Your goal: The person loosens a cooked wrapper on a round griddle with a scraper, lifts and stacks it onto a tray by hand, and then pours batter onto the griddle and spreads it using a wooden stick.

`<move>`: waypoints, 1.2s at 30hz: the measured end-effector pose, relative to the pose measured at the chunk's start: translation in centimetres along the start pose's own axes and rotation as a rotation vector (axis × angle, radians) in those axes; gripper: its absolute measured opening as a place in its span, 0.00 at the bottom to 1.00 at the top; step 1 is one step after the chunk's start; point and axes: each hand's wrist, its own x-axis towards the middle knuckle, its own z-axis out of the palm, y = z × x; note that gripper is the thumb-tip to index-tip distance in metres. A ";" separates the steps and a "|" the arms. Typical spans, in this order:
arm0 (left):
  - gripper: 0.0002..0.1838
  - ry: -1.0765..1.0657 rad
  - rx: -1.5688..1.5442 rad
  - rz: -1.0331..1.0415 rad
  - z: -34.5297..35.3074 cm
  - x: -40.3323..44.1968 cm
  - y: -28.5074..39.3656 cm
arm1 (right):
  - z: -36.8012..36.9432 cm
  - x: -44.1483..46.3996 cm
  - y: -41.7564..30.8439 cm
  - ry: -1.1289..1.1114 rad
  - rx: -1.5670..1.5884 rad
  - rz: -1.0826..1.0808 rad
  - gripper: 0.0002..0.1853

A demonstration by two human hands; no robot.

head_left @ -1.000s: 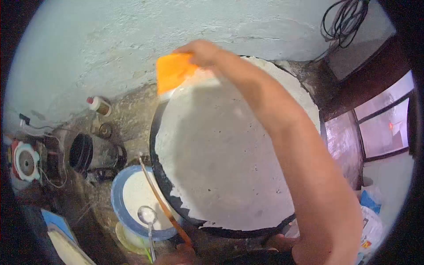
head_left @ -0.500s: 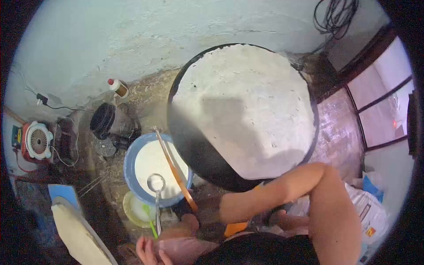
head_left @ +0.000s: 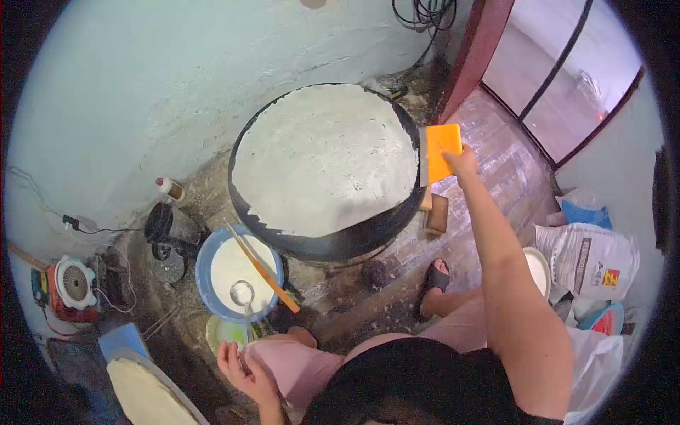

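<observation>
A scraper (head_left: 443, 156) with an orange handle and a grey edge is gripped in my right hand (head_left: 462, 164). Its edge meets the right rim of a round black griddle (head_left: 340, 244). A wide sheet of white batter or flatbread (head_left: 326, 156) covers most of the griddle. My left hand (head_left: 244, 372) hangs by my leg with fingers loosely bent and apart, holding nothing visible. Just beyond it stands a blue basin (head_left: 205, 273) of white batter (head_left: 234, 265). A metal ladle (head_left: 243, 292) rests in it, and a long wooden stick (head_left: 262, 269) lies across its rim.
A stack of pale flat rounds (head_left: 152, 393) is at lower left. A small fan or blower (head_left: 74, 283), a dark metal device (head_left: 170, 227) and a red-capped bottle (head_left: 170, 188) stand left. White sacks (head_left: 595, 258) sit right, with a brick (head_left: 437, 214) by the griddle.
My right arm has swung out from across my lap to the griddle's right rim, bringing the orange scraper into full view. My left hand is slightly higher. The view has shifted right.
</observation>
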 end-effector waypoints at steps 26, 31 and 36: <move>0.31 -0.470 0.329 0.807 19.6 11.0 8.0 | 1.7 -29.3 -11.3 -1.080 -0.709 -0.788 0.11; 0.13 -0.505 0.420 0.713 25.0 10.6 8.2 | 2.0 -29.3 -11.9 -1.153 -0.616 -0.855 0.08; 0.05 -0.282 0.292 0.629 24.3 14.1 9.7 | 1.8 -29.4 -11.2 -0.975 -0.499 -0.913 0.11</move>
